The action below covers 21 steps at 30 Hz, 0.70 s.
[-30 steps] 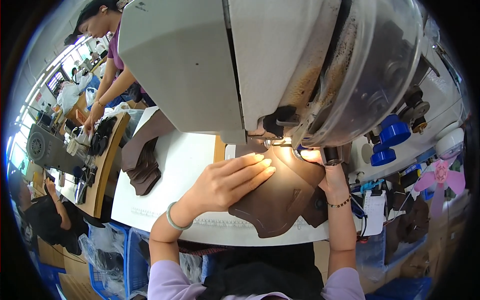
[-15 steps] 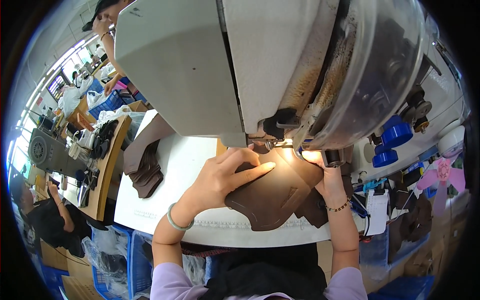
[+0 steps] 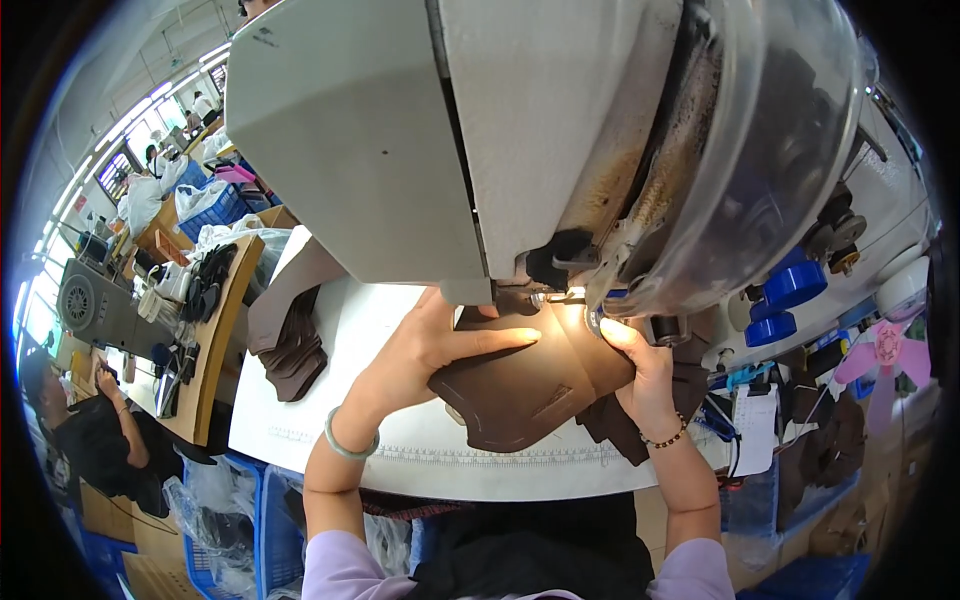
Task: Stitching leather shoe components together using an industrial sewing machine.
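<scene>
Under the head of a grey sewing machine (image 3: 350, 150) lies a brown leather-like piece (image 3: 510, 395), lit by the machine's lamp. My left hand (image 3: 425, 345) rests on its left side, the thumb stretched across the top and another finger reaching up by the needle area. My right hand (image 3: 645, 375) grips its right edge, thumb on top, the other fingers mostly hidden. More brown material (image 3: 612, 425) shows beneath, next to my right hand. The needle itself is hidden by the machine head.
The white table (image 3: 330, 440) has a ruler scale along its front. A stack of brown pieces (image 3: 290, 340) lies at left. Blue crates (image 3: 262, 520) with plastic bags stand below left. At right are a pink fan (image 3: 885, 345) and a white notepad (image 3: 752, 430). A person (image 3: 110, 440) sits far left.
The leather-like piece has shifted slightly left and turned a little. My right hand has moved down, its thumb now showing on the piece. My left hand has slid slightly left.
</scene>
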Each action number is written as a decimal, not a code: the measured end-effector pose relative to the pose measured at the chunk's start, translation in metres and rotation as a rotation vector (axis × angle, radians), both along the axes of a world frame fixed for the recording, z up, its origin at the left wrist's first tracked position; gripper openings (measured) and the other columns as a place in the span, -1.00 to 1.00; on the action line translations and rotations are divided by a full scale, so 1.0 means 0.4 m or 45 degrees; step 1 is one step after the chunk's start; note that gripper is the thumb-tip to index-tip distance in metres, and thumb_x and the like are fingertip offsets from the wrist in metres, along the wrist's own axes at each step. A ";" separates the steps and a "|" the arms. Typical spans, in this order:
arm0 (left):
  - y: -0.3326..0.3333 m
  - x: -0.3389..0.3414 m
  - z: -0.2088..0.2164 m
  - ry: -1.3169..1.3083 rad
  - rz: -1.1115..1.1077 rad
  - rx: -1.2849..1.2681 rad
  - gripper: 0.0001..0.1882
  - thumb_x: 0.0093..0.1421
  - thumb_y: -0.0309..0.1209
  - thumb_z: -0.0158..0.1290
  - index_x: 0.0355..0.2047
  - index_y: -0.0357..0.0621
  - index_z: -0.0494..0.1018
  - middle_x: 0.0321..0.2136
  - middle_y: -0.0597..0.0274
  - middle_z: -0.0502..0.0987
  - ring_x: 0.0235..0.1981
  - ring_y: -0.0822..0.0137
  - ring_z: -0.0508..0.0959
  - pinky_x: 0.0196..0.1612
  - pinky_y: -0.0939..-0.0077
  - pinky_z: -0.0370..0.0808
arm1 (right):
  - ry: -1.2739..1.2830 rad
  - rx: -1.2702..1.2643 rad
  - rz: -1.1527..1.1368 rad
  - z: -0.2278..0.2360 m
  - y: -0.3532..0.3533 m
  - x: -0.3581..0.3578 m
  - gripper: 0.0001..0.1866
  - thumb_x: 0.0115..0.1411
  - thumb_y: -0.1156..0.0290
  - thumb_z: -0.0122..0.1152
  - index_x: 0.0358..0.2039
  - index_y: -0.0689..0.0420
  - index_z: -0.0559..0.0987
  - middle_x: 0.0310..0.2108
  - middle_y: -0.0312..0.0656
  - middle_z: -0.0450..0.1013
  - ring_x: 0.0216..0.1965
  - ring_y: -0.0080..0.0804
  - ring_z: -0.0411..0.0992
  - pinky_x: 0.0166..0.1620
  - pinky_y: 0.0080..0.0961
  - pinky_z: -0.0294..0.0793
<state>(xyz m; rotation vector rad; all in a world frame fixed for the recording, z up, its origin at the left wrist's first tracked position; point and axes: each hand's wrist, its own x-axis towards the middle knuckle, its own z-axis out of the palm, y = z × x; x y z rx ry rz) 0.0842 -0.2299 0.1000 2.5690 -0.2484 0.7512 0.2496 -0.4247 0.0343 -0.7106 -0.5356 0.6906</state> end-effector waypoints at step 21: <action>-0.016 -0.114 0.097 0.065 0.007 -0.073 -0.46 -0.19 -0.61 0.03 -0.09 -0.24 0.56 0.00 0.01 0.50 0.13 0.05 0.44 0.23 0.08 0.31 | 0.076 -0.098 -0.092 0.005 0.010 -0.062 -0.80 0.19 0.59 0.19 -0.16 0.28 0.46 -0.26 -0.21 0.48 -0.29 -0.60 0.48 -0.25 -0.65 0.51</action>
